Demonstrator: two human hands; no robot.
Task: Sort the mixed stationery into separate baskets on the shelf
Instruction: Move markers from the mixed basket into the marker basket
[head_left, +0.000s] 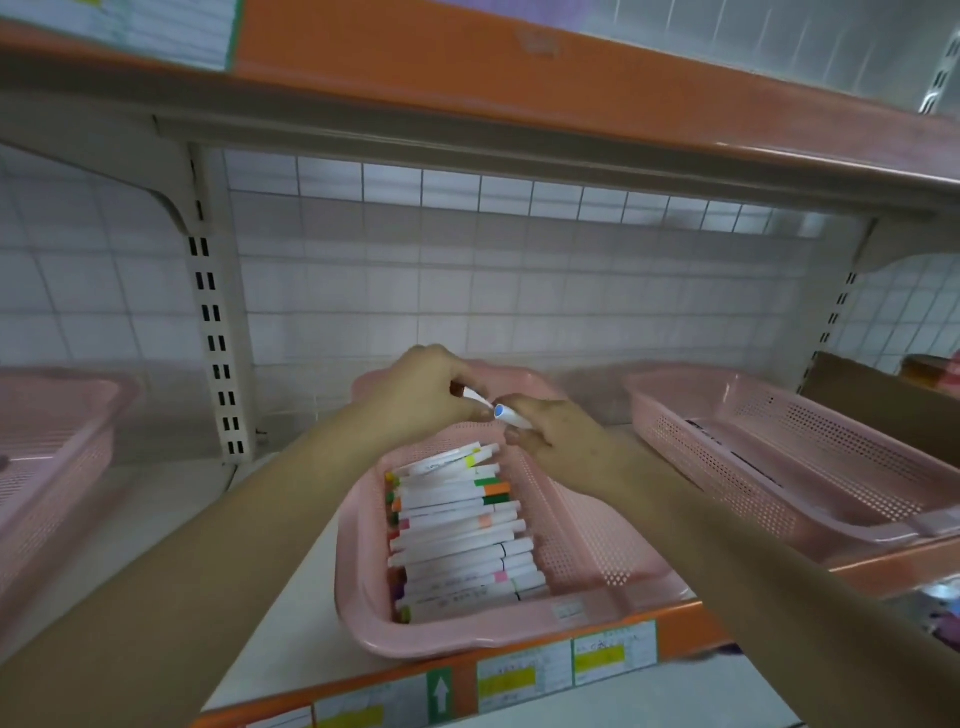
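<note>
One blue-capped marker (506, 413) is pinched by fingers (470, 402) of left hand (426, 389) and right hand (556, 431) over marker-stacked middle basket (363, 597); right basket (779, 467) near-bare, sorting likely midway.

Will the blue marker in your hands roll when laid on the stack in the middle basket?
Likely stiff and light: the blue marker looks like slim plastic, pinched between left hand and right hand. It seems round, so it may roll off the stacked markers unless laid along them; the pink basket wall should stop it.
</note>
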